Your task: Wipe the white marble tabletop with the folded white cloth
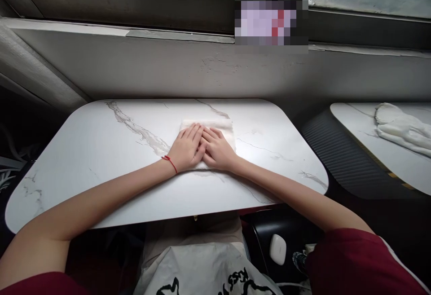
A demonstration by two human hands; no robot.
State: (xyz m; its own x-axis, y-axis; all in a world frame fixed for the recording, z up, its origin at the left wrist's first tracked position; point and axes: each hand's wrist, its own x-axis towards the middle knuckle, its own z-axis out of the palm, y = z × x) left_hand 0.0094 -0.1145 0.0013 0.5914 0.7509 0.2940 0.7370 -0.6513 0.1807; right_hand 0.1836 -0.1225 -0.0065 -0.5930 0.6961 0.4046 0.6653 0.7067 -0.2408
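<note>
A folded white cloth [208,125] lies flat near the middle of the white marble-patterned table [101,151]. My left hand [186,148], with a red string bracelet [170,162] at its wrist, rests palm down on the cloth with fingers stretched out. Beside it my right hand [217,149] also lies flat on the cloth, fingers extended. The two hands touch at the fingertips and thumbs, and they cover most of the cloth's middle.
To the right stands a second marbled table [360,124] with a crumpled white cloth [400,124]. A small white case [278,249] sits on a black surface [262,234] below the table. A wall [151,70] and window frame [134,3] rise behind.
</note>
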